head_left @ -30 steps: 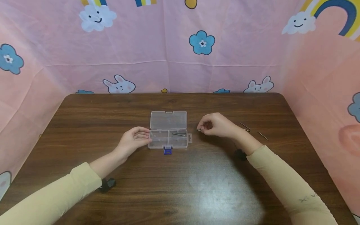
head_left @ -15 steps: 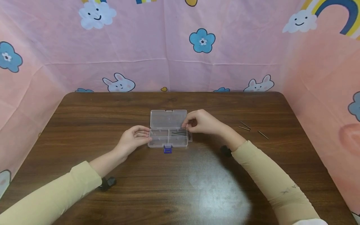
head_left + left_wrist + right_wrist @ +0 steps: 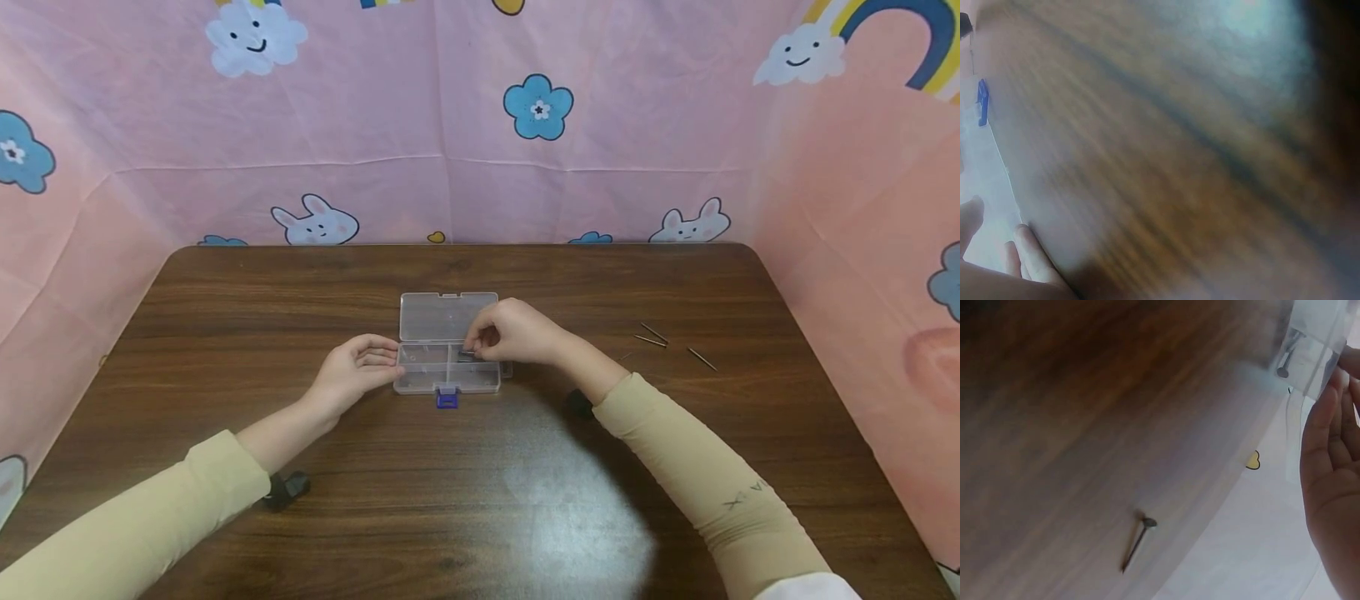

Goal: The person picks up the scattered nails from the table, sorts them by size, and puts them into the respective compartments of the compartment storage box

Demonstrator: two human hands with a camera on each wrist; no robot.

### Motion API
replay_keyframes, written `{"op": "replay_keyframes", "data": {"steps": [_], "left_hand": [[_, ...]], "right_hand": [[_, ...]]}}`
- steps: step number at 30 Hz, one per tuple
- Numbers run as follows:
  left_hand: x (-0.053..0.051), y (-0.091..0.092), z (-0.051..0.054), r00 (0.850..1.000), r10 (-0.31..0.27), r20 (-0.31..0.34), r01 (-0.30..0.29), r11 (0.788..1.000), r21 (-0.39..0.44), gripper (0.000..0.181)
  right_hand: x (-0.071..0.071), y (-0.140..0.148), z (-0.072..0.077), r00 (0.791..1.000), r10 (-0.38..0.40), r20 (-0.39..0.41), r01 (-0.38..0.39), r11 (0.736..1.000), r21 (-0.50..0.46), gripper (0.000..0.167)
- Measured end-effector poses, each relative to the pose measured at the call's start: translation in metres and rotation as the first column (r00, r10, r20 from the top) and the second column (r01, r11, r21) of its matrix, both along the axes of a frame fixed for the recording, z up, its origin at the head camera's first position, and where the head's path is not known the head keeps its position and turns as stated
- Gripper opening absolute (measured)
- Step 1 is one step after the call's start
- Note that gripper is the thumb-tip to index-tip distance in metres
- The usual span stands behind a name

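Note:
A clear plastic compartment box [image 3: 423, 382] lies on the table, its lid [image 3: 435, 317] folded back and its blue latch [image 3: 447, 400] facing the person. My left hand [image 3: 356, 368] grips the box's left end between thumb and fingers. Over the back right compartment, my right hand [image 3: 521, 332] pinches a nail [image 3: 467, 352], mostly hidden by the fingertips. Nails lie in that compartment below; one nail [image 3: 1286, 359] shows through the clear wall in the right wrist view. In the left wrist view, the left fingers [image 3: 1034, 253] lie along the box's edge.
To the right on the wooden table [image 3: 375, 517] lie 3 loose nails: two close together, and another nail [image 3: 702, 359] farther right. Pink patterned cloth [image 3: 637, 158] stands behind the table and at both sides.
My right hand has moved left with the nail, from beside the box to above the back right compartment. The left hand has stayed at the box's left end.

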State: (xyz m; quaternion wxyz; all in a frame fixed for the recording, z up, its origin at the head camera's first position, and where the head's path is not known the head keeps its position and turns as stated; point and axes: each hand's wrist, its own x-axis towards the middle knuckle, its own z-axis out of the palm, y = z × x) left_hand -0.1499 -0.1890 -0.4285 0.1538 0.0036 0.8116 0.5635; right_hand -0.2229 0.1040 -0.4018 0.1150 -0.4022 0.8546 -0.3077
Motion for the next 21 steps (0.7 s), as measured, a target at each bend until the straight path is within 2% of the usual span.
{"op": "replay_keyframes", "data": {"steps": [10,16,21], "left_hand": [[-0.002,0.000,0.000,1.000,-0.002,0.002,0.002,1.000,-0.006,0.052],[-0.001,0.000,0.000,1.000,0.001,0.011,0.000,1.000,-0.013,0.052],[-0.002,0.000,0.001,1.000,-0.001,0.009,0.001,1.000,-0.014,0.051]], "right_hand": [[0.004,-0.002,0.001,1.000,-0.004,-0.030,0.006,0.999,0.043,0.014],[0.003,0.005,0.002,1.000,-0.003,-0.018,0.003,1.000,0.001,0.014],[0.003,0.022,0.008,0.999,-0.051,-0.015,0.050,0.997,-0.057,0.014]]}}
